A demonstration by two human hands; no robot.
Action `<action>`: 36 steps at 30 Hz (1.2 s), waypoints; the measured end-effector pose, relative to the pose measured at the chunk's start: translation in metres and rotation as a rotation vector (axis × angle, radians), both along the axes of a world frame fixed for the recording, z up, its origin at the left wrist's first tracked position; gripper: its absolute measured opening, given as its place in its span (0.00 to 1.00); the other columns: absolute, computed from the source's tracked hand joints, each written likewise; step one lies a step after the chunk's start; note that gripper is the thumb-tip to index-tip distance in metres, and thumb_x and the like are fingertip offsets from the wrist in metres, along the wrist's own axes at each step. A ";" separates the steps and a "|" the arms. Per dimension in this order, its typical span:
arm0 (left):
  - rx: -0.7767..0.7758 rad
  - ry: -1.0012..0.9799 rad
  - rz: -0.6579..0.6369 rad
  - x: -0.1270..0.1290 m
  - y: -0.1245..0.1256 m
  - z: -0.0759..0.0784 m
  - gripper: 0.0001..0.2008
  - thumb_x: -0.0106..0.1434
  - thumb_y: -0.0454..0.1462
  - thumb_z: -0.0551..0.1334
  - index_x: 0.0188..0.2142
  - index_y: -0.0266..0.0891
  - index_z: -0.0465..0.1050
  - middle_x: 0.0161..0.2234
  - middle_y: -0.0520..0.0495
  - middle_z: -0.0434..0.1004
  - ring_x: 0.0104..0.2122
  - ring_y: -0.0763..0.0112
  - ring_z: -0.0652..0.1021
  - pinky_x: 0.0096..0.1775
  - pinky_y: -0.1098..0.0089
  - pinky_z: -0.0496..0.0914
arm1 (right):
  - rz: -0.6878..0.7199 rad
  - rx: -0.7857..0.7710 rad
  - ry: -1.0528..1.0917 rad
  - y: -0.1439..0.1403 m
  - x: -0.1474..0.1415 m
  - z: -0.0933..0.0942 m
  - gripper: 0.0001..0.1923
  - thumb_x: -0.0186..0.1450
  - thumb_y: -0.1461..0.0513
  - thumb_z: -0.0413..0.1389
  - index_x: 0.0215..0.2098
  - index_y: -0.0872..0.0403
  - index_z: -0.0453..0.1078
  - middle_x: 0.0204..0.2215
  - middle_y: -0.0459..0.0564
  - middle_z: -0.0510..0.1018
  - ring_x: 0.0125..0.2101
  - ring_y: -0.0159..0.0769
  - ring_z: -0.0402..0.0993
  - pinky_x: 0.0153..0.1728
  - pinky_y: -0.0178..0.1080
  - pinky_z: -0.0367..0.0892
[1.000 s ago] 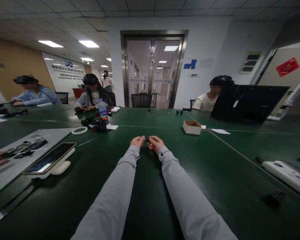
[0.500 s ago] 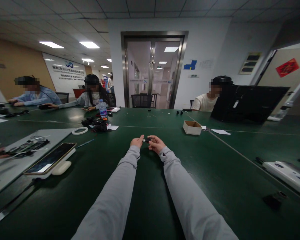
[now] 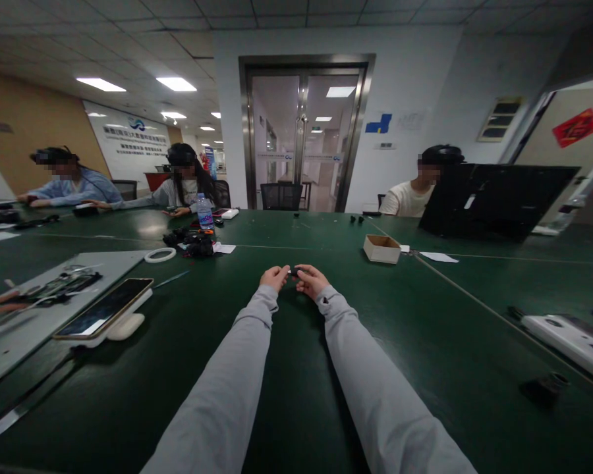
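Note:
Above the green table [image 3: 400,329], my left hand [image 3: 275,278] and my right hand [image 3: 312,281] meet over a small black piece with a silvery end [image 3: 293,271]. My right fingers pinch its dark body, and my left fingertips close on the silvery end. Fingers cover much of the piece, and it is too small to tell its kind. Both forearms in grey sleeves stretch forward, with the hands just over the tabletop.
To the left lie a phone [image 3: 109,306] on a white stand, a grey board [image 3: 86,316] with electronics, a tape ring [image 3: 159,255] and a water bottle [image 3: 204,214]. An open carton [image 3: 382,250] and a monitor [image 3: 494,197] stand right. Several people sit across the table.
My left fingers have closed in further over the silvery end, so less of it shows. The camera view has shifted slightly.

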State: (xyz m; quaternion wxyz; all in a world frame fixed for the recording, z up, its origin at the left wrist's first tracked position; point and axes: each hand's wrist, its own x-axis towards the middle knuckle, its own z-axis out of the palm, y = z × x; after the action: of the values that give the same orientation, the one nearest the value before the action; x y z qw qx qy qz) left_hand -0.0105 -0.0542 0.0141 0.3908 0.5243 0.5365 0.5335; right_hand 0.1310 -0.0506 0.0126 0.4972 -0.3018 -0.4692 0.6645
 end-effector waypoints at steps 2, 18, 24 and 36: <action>0.012 -0.044 -0.020 0.001 -0.003 0.002 0.15 0.50 0.47 0.60 0.20 0.37 0.63 0.15 0.55 0.62 0.15 0.80 0.63 0.18 0.76 0.58 | -0.026 -0.029 0.000 -0.001 0.000 0.002 0.15 0.51 0.62 0.61 0.36 0.54 0.65 0.20 0.45 0.74 0.16 0.27 0.68 0.20 0.32 0.66; -0.032 -0.159 -0.067 0.000 -0.004 0.003 0.13 0.51 0.43 0.61 0.32 0.35 0.67 0.22 0.51 0.69 0.17 0.79 0.69 0.18 0.78 0.60 | -0.120 -0.086 0.014 -0.006 -0.003 0.006 0.09 0.54 0.62 0.60 0.32 0.56 0.66 0.15 0.46 0.72 0.15 0.27 0.67 0.18 0.30 0.66; 0.004 -0.100 -0.045 -0.001 -0.005 0.003 0.13 0.51 0.43 0.61 0.23 0.35 0.64 0.16 0.54 0.65 0.15 0.81 0.66 0.15 0.79 0.58 | -0.119 -0.098 -0.012 -0.007 -0.003 0.008 0.08 0.55 0.63 0.59 0.32 0.56 0.66 0.15 0.46 0.73 0.14 0.27 0.67 0.17 0.29 0.65; -0.021 -0.194 -0.111 -0.003 -0.005 0.004 0.16 0.45 0.45 0.66 0.26 0.36 0.66 0.20 0.53 0.68 0.19 0.79 0.70 0.18 0.78 0.62 | -0.100 -0.087 -0.024 -0.008 -0.003 0.009 0.08 0.56 0.63 0.58 0.32 0.56 0.66 0.15 0.45 0.72 0.14 0.26 0.67 0.17 0.28 0.66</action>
State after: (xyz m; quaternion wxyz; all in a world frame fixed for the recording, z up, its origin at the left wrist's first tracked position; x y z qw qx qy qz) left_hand -0.0132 -0.0591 0.0179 0.4755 0.4949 0.4717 0.5536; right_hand 0.1283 -0.0586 0.0215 0.5104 -0.3540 -0.4302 0.6551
